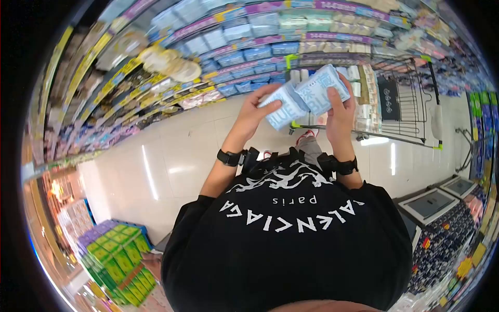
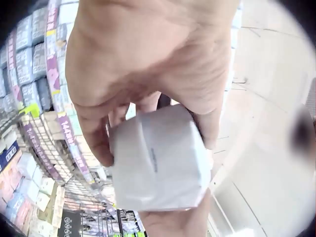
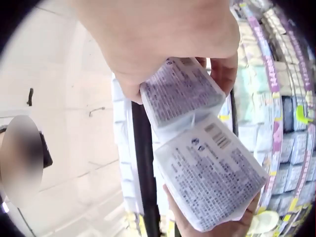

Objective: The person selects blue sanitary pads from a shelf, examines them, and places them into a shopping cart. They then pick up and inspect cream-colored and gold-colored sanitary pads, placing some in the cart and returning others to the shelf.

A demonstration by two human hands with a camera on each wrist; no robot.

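Both hands are raised in front of the chest, each with a soft blue-and-white pack. My left hand (image 1: 262, 104) grips one pack (image 1: 283, 109), its thumb and fingers curled round the sides; the left wrist view shows this pack's plain white end (image 2: 158, 163). My right hand (image 1: 339, 96) grips the second pack (image 1: 322, 87), tilted and touching the first. In the right wrist view the printed back of the right pack (image 3: 182, 91) sits above the left pack (image 3: 212, 173), with left fingertips (image 3: 197, 228) beneath it.
A wire shopping cart (image 1: 403, 104) holding several packs stands just beyond the hands. Shelves of packaged goods (image 1: 249, 36) run along the aisle behind it. Green boxes (image 1: 117, 260) are stacked at lower left, and display trays (image 1: 431, 204) stand at right. A pale tiled floor (image 1: 171, 156) lies between.
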